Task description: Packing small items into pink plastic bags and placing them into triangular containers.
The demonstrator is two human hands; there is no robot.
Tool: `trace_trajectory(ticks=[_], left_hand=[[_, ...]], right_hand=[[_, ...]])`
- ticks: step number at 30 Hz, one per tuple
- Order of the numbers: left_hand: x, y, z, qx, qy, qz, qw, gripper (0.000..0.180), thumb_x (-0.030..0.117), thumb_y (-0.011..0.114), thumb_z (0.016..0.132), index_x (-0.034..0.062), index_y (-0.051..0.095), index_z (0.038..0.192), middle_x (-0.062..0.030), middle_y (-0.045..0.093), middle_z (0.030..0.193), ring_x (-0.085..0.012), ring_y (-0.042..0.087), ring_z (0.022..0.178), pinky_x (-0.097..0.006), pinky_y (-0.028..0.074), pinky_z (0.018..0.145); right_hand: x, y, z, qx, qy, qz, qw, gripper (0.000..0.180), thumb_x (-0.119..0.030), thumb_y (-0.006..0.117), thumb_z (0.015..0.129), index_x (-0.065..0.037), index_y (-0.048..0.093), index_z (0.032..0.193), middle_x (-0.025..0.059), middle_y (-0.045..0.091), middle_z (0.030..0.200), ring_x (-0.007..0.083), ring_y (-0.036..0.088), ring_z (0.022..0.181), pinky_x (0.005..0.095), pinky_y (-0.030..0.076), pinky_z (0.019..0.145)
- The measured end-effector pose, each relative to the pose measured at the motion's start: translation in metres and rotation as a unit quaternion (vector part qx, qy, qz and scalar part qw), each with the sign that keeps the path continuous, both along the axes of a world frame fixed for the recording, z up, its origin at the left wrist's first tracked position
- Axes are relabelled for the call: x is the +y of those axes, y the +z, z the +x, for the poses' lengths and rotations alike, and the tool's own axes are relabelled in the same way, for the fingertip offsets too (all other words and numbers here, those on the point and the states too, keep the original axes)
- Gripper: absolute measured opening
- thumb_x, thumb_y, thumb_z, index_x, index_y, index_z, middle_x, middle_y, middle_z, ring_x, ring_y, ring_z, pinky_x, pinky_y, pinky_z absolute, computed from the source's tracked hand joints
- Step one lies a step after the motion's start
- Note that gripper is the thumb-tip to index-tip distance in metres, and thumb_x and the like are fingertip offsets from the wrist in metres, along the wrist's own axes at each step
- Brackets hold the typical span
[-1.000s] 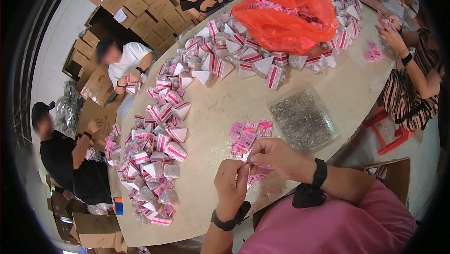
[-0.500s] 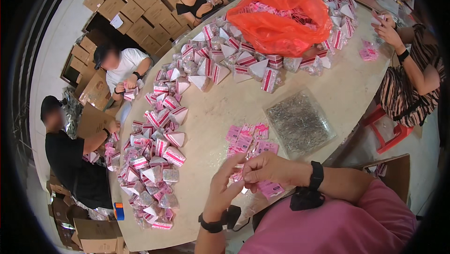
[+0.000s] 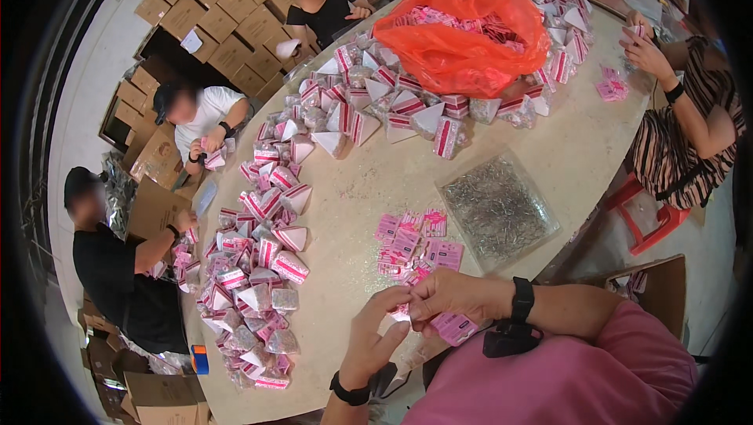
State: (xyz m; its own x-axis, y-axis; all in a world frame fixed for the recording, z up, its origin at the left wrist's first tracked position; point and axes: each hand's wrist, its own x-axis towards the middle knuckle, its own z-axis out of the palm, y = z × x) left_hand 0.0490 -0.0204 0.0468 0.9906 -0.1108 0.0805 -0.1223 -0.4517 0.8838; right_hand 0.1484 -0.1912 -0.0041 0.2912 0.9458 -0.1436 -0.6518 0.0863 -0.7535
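Both hands meet above the table's near edge. My right hand [image 3: 459, 299] is closed in a pinch; what its fingertips hold is too small to make out. Curved towards it, my left hand [image 3: 375, 335] touches the right fingertips, its thumb apart from its fingers. A bit of pink and white [image 3: 401, 313] shows in the gap between the hands. Just under my right hand is a pink printed card [image 3: 454, 329]. Beyond the hands lies a loose pile of pink cards [image 3: 404, 242]. To its right sits a shallow clear tray [image 3: 555, 225] of thin silvery metal pieces.
Small clear packets with pink-and-white tops [image 3: 267, 256] line the table's left and far sides. An orange-red plastic bag [image 3: 463, 64] stands open among them. Several people work around the table [image 3: 353, 197]. A red stool [image 3: 639, 217] and an open carton [image 3: 667, 291] are at right.
My left fingers have closed in on the right fingertips. The person at the far side has moved their hands apart, one now holding a pale packet out to the side.
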Motion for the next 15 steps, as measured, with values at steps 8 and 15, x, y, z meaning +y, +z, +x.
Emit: trace_trajectory(ticks=[8,15], left_hand=[[-0.015,0.002,-0.012,-0.033,0.066,0.167,0.983,0.041,0.013,0.071,0.073,0.0012,0.056,0.11,-0.0154,0.06,0.101,-0.0286,0.06,0.09,-0.036,0.049,0.076],[-0.012,-0.011,-0.014,-0.069,0.094,0.245,0.962,0.009,0.006,0.064,0.078,0.0018,0.061,0.085,-0.0115,0.06,0.074,-0.0254,0.059,0.067,-0.033,0.046,0.059]], right_hand=[[0.0,-0.005,0.002,0.035,0.002,0.003,0.999,0.017,-0.015,0.063,0.087,-0.001,0.062,0.078,0.0079,0.061,0.074,0.015,0.061,0.064,0.0276,0.049,0.061],[0.006,-0.014,0.002,-0.138,-0.017,-0.013,0.99,0.012,-0.009,0.062,0.084,0.001,0.057,0.09,0.0058,0.059,0.075,0.013,0.059,0.064,0.0253,0.047,0.059]])
